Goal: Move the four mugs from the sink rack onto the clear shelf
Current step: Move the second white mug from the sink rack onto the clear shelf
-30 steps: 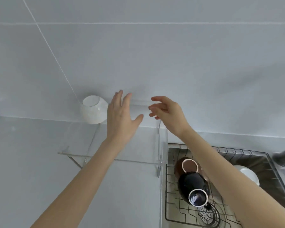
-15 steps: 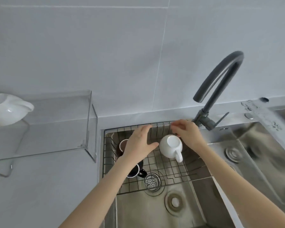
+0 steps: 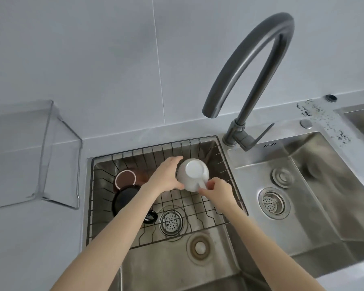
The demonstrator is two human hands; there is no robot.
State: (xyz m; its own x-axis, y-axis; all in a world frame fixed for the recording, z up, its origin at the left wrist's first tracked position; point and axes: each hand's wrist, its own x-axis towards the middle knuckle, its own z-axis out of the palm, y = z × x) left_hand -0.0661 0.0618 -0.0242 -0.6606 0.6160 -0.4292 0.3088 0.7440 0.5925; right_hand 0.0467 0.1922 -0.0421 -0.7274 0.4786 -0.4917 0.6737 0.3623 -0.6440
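A white mug (image 3: pixel 192 175) was held above the sink rack (image 3: pixel 200 204), cupped by the left hand (image 3: pixel 166 177) and pinched at its handle by the right hand (image 3: pixel 218 191). If lifted carelessly, it could be knocked against the tap (image 3: pixel 248 66).

I see a home kitchen: double stainless sink (image 3: pixel 315 185) w/ gooseneck faucet (image 3: pixel 246 66), wire sink rack (image 3: pixel 198 208), tiled wall (image 3: pixel 93 49), grey countertop (image 3: pixel 29 238).
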